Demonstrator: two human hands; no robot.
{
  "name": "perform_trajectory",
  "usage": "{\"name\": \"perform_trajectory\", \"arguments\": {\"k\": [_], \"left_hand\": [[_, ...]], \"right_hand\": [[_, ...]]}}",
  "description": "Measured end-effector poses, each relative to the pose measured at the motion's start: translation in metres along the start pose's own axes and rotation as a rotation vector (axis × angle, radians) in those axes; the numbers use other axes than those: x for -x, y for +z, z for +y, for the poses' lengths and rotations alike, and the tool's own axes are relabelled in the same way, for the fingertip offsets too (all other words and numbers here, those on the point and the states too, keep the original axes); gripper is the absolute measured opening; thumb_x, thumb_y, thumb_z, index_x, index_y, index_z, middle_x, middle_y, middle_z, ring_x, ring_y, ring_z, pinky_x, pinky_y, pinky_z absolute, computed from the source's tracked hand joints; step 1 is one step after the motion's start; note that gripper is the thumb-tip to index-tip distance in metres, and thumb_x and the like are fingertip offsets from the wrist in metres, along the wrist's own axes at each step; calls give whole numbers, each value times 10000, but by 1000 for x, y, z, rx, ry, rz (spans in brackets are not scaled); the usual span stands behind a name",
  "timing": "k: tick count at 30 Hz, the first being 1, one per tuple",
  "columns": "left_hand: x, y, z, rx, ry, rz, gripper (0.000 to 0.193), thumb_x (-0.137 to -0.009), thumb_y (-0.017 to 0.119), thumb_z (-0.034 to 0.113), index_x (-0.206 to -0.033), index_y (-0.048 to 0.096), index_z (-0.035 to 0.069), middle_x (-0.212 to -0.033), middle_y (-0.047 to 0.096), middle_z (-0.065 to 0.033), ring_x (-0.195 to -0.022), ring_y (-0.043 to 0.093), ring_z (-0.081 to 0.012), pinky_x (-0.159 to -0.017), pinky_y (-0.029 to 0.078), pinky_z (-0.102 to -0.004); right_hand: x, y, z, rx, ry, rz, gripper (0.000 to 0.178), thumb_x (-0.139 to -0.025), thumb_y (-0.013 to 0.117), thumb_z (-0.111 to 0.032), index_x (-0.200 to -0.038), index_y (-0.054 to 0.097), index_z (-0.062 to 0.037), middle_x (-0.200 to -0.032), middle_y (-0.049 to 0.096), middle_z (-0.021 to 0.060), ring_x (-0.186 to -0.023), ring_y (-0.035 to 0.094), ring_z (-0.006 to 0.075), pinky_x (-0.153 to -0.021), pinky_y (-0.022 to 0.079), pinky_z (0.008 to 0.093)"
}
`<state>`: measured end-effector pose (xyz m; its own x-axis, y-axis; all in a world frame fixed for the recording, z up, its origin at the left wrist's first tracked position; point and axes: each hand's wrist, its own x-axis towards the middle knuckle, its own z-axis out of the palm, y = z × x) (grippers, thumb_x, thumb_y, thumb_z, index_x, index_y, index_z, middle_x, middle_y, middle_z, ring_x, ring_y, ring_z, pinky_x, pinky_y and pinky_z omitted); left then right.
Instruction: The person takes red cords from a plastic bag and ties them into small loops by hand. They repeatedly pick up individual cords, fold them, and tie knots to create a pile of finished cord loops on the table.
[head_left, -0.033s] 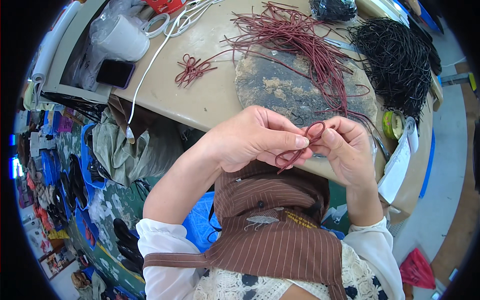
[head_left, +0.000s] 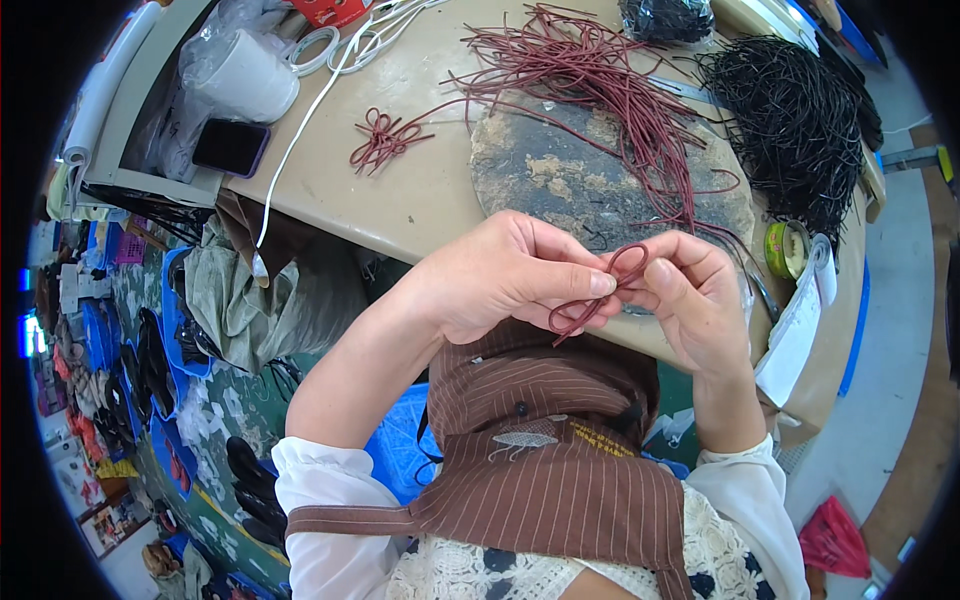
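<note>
Thin dark-red cord (head_left: 575,328), looped into a bow shape, is pinched between both hands just over the table's front edge. My left hand (head_left: 525,275) is closed on it, thumb and forefinger at its middle. From the other side, my right hand (head_left: 692,300) grips the cord with thumb and fingertips; where those fingertips meet the cord is partly hidden. One loop rises between the hands and another pokes out below the left fingers. Beyond them, a loose heap of dark-red cords (head_left: 630,85) spreads over a worn dark round board (head_left: 560,165). Several tied cord bows (head_left: 385,142) lie to its left.
A bundle of black cords (head_left: 790,125) sits at the right, near a green-yellow roll of tape (head_left: 785,248) and a white paper roll (head_left: 805,330). A phone (head_left: 231,148), a white cup-like container (head_left: 245,80) and a white cable (head_left: 300,140) occupy the left side.
</note>
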<state>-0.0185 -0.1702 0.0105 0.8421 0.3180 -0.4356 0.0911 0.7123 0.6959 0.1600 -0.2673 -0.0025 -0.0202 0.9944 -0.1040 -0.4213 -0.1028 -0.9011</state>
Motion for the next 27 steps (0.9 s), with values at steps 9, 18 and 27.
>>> {"name": "perform_trajectory", "arguments": {"k": [9,18,27], "left_hand": [[-4,-23,-13,20,-46,1,183,-810,636,113,-913,625,-37,-781,647,-122,-648,601,-133,-577,483,-221],[16,-132,13,-1181,512,1045,266,-810,601,98,-1058,609,3,-1059,615,-137,-994,582,-219,-881,440,-310],[-44,-82,-17,-1661,989,1113,278,-771,618,80,-1048,635,93,-1087,600,-110,-1048,554,-266,-937,388,-369]], "right_hand": [[-7,5,25,-69,166,61,157,-865,563,-85,-950,578,47,-920,630,106,-805,605,136,-760,494,263],[-120,-25,21,1240,-396,194,222,-794,617,-173,-933,596,-2,-918,598,149,-772,604,275,-700,482,351],[-168,-3,56,1425,-545,-9,141,-819,552,-141,-837,525,-3,-812,580,179,-734,587,346,-644,465,424]]}}
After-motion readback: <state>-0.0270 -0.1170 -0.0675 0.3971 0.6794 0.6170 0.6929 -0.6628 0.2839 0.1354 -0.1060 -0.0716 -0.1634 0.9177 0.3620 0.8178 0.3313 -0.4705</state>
